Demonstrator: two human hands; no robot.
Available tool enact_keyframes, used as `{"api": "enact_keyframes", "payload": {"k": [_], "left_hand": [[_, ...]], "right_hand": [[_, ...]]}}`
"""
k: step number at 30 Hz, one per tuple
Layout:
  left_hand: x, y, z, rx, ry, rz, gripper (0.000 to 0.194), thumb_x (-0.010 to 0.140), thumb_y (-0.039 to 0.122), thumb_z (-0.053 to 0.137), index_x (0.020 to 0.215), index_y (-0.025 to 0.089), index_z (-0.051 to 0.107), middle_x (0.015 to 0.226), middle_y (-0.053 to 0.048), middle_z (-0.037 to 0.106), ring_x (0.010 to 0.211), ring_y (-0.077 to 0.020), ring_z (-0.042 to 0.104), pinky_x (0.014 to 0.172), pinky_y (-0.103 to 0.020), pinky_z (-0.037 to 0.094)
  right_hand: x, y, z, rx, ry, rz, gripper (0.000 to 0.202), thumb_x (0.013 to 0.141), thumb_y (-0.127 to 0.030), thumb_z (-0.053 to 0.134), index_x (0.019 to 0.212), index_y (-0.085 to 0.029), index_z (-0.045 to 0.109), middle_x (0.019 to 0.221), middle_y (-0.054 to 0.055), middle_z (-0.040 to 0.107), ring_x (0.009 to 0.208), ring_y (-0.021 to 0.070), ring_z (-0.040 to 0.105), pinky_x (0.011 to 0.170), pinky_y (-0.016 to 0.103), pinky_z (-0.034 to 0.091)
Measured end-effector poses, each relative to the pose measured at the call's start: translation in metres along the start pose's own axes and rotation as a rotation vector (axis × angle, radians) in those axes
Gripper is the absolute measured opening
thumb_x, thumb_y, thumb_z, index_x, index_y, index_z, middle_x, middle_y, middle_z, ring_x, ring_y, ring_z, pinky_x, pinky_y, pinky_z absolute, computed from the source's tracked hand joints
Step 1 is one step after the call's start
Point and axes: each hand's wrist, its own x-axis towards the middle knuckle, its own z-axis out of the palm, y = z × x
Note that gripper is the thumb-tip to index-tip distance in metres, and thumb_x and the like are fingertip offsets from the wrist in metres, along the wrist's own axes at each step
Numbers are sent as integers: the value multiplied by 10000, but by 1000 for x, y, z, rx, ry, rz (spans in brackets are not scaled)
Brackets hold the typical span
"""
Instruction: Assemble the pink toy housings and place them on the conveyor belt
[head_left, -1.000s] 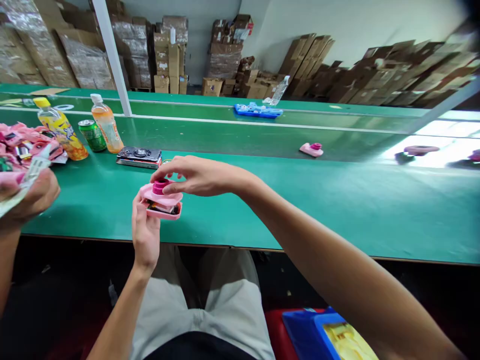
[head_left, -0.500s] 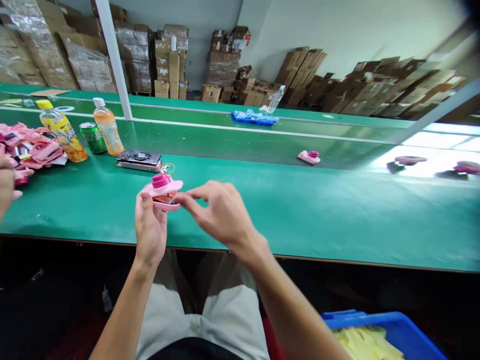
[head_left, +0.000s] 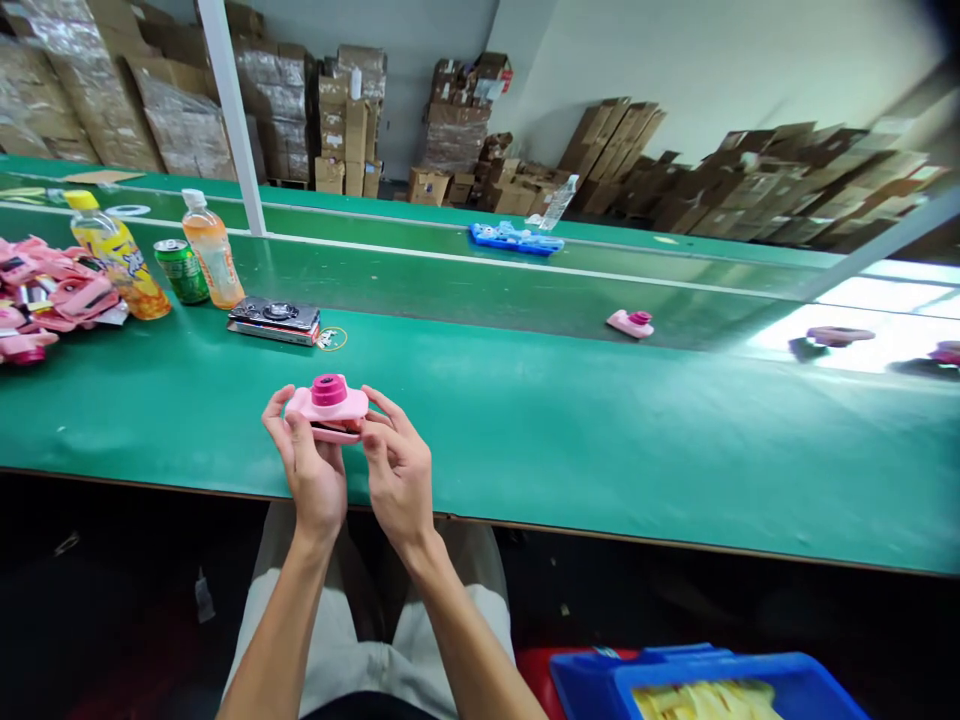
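Observation:
A pink toy camera [head_left: 328, 400] with a darker pink lens sits between my two hands, above the near edge of the green table. Its front and back shells stand apart in a gap, and dark and reddish parts show inside. My left hand [head_left: 313, 470] grips the camera's left side, thumb on the near face. On the other side my right hand [head_left: 399, 455] holds the right end, its fingers closed on the shell beside the gap.
To the left lie a heap of pink camera parts [head_left: 64, 290], a yellow-capped bottle [head_left: 124, 260], a green can [head_left: 181, 272] and an orange drink bottle [head_left: 214, 250]. A black camera on a box [head_left: 274, 320] is ahead. Another pink camera [head_left: 631, 322] lies on the belt. A blue bin [head_left: 675, 670] stands lower right.
My right hand has come in from a pinch at the gap to grip the camera's right end. The camera has tilted, showing more of its lens. Another person's hand has left at the left edge.

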Motion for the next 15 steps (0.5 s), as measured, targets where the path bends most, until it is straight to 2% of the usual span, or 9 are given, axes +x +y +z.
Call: {"api": "enact_keyframes", "payload": {"k": [2, 5, 8, 11, 15], "left_hand": [[-2, -5, -3, 4, 2, -5, 292, 1006, 501, 516, 1173, 273, 442, 1163, -57, 612, 932, -161, 697, 705, -231, 572], [-2, -13, -7, 31, -27, -14, 307, 999, 526, 525, 1157, 275, 448, 1157, -49, 603, 997, -173, 687, 755, -246, 570], [0, -21, -9, 43, -83, -55, 321, 990, 540, 548, 1154, 282, 453, 1172, -40, 618, 1064, -163, 674, 868, -263, 556], [0, -24, -14, 59, -113, -126, 346, 975, 555, 572, 1149, 280, 454, 1233, -54, 621, 1137, -168, 657, 941, -291, 544], [-2, -29, -23, 182, -197, -286, 389, 993, 588, 507, 1230, 287, 440, 1397, -101, 557, 1255, -220, 617, 1020, -385, 536]], "right_hand": [[1, 1, -5, 93, 44, 91, 432, 1036, -532, 456, 963, -209, 733, 1203, 113, 712, 1137, 242, 675, 967, 417, 571], [10, 3, -11, 151, 69, 207, 336, 988, -522, 563, 1058, -214, 676, 1071, 85, 729, 995, 202, 697, 862, 347, 597], [19, 6, -15, 145, -15, 263, 274, 926, -465, 657, 988, -202, 700, 1074, 80, 705, 1009, 195, 680, 826, 300, 596], [17, 6, -19, 174, -117, 359, 256, 872, -422, 721, 988, -196, 697, 1089, 69, 727, 1051, 207, 685, 900, 323, 582], [15, 11, -37, 134, -205, 446, 282, 836, -424, 762, 985, -199, 679, 1029, 47, 756, 975, 207, 717, 875, 331, 593]]}}
